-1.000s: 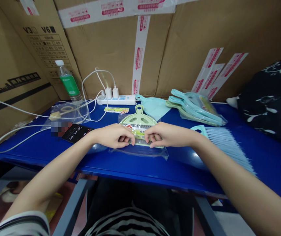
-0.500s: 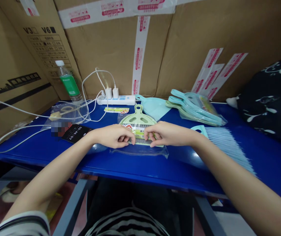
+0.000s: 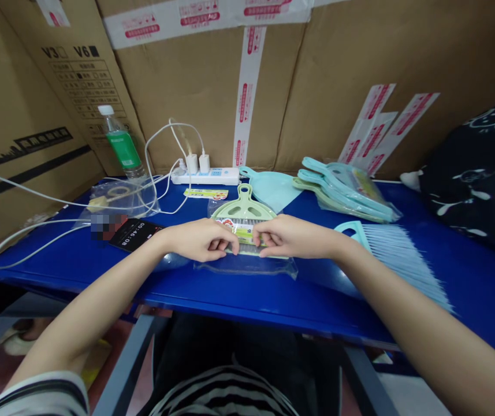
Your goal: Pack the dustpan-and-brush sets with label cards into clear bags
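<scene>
Very little had changed from the moment before: the left hand and right hand had barely shifted, and both stayed curled over the lower edge of a pale green dustpan, their fingertips nearly meeting above a strip of grey bristles. The grip looked closed but light, with the fingers bent onto the item rather than clenched, and neither hand had released it. The dustpan lay flat near the front of the blue table, its slotted handle pointing away from the person and a clear plastic bag spread beneath and in front of it. A light-blue dustpan lay just behind it, beside a bagged stack of dustpans. A light-blue hand brush lay near the right forearm, its bristles fanned toward the table edge. To the left, a black timer card read 00:46:08, one second further on, near a white power strip.
</scene>
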A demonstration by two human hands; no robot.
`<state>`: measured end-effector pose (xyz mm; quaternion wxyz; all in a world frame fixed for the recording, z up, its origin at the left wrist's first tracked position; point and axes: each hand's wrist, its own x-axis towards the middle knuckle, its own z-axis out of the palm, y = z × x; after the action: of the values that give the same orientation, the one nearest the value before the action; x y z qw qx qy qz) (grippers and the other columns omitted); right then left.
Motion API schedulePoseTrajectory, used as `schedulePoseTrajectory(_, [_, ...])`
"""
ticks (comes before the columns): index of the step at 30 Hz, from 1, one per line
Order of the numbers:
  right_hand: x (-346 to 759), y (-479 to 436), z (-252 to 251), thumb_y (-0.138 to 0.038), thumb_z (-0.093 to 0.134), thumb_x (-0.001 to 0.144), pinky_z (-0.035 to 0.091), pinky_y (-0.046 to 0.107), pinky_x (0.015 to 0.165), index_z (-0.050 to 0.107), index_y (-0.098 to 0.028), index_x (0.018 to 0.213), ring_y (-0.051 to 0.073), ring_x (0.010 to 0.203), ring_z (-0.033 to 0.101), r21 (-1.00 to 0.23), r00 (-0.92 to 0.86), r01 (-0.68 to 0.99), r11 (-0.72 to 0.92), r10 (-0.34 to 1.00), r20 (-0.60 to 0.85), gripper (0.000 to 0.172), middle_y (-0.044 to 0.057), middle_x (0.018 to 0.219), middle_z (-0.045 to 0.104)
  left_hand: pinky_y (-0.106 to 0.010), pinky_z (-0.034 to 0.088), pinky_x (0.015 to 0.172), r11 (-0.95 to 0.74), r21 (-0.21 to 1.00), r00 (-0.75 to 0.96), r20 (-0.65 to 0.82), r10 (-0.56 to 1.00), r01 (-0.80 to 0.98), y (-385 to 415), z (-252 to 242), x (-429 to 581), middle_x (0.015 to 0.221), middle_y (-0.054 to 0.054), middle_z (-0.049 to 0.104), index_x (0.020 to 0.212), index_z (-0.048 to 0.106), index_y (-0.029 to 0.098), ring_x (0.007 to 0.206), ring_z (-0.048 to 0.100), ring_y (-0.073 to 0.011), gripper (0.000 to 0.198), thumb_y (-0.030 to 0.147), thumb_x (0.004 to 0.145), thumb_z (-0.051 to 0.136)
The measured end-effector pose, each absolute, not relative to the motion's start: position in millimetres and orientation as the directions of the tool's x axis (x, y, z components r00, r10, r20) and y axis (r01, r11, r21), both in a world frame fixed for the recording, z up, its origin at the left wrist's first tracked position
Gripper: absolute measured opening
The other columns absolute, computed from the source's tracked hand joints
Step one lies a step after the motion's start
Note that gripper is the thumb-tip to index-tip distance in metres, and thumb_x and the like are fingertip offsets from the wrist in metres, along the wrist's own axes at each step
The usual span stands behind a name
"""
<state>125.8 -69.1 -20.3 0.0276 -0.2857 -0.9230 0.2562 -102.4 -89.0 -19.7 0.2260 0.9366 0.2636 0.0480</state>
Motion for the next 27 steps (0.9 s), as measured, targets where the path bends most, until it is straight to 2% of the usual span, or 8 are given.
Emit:
schedulePoseTrajectory(7, [124.2,-72.0,-13.7,-0.017,0.069,0.073,0.029,0.024,0.054,0.044,-0.021,0.065,0.009,0.049,0.039,-0.425,-0.792,0.589,0.687,0.595,-0.135,0.026,-0.009,0.052,0.041,-0.018,0.041,0.055,-0.737,0.486,0.854,-0.04,0.518,0.47,-89.2,-18.3,-103.6,0.063,0.005,0.054,0.094,0.066,0.017,0.054,0.05,-0.0069,0.024,0.008,0.076,0.052])
schedulePoseTrajectory(20, [123.3,-72.6,-12.5,-0.018,0.067,0.073,0.031,0.024,0.055,0.043,-0.021,0.065,0.01,0.051,0.042,-0.44,-0.785,0.602,0.666,0.596,-0.171,0.025,-0.009,0.052,0.042,-0.018,0.041,0.055,-0.73,0.49,0.853,-0.057,0.52,0.477,-89.0,-18.5,-103.9,0.066,0.004,0.055,0.096,0.065,0.016,0.054,0.05,-0.007,0.024,0.009,0.077,0.053])
schedulePoseTrajectory(27, [125.8,-73.9,-13.2,-0.012,0.061,0.072,0.032,0.024,0.054,0.042,-0.021,0.065,0.009,0.051,0.042,-0.431,-0.805,0.577,0.693,0.571,-0.16,0.022,-0.008,0.054,0.043,-0.017,0.039,0.055,-0.708,0.509,0.84,-0.06,0.539,0.49,-88.8,-18.5,-103.0,0.066,0.006,0.051,0.09,0.063,0.016,0.054,0.047,-0.0061,0.033,-0.001,0.065,0.05])
